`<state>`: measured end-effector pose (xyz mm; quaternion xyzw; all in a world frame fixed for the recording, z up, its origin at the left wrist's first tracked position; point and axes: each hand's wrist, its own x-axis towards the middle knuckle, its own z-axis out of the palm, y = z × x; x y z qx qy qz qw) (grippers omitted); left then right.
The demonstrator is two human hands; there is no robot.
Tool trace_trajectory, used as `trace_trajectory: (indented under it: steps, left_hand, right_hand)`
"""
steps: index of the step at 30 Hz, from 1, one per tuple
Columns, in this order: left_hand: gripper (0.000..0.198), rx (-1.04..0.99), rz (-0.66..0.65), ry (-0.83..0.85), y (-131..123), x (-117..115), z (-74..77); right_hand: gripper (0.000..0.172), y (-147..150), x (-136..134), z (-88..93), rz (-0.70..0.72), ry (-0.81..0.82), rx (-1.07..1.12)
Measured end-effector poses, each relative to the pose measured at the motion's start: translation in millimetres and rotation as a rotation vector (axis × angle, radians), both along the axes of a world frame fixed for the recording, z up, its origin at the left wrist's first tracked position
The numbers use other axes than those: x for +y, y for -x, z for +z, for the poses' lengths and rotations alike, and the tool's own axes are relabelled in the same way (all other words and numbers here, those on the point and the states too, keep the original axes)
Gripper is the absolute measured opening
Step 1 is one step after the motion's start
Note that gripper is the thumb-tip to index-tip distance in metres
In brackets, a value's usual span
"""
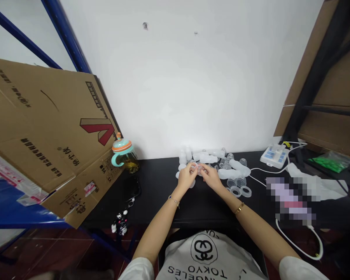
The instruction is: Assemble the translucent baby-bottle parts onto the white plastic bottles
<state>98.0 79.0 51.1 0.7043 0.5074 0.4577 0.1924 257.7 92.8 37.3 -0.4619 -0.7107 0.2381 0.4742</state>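
Note:
My left hand (186,178) and my right hand (211,177) meet over the black table. The fingertips of both are pinched on a small translucent piece (197,166), mostly covered by the fingers, so its exact shape is hidden. Around the hands lie parts that look like baby bottle pieces. Translucent white bottles (240,168) lie on their sides to the right and behind. A few frosted bottles (182,156) stand upright by the wall. Clear ring collars (246,191) rest flat to the right of my right hand, near clear domed caps (243,161).
On the left stand a teapot-like jug (125,153), a phone (132,188) with a beaded charm (121,222), and a large cardboard box (55,128). To the right are a white power strip (274,155), cables, white paper (323,184) and a green-filled plastic bag (329,162). A white wall rises behind.

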Motion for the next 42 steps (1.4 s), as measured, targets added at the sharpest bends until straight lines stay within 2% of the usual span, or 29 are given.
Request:
trace_trajectory:
  steps: [19,42]
  left_hand:
    - [0.026,0.006,-0.008,-0.005,-0.1,0.4,-0.9]
    - [0.023,0.019,-0.026,-0.028,1.5,-1.1,1.0]
  right_hand:
    - [0.045,0.7,-1.6,1.2,0.019,0.027,0.057]
    - [0.037,0.9,-8.2,9.2,0.034,-0.047,0.007]
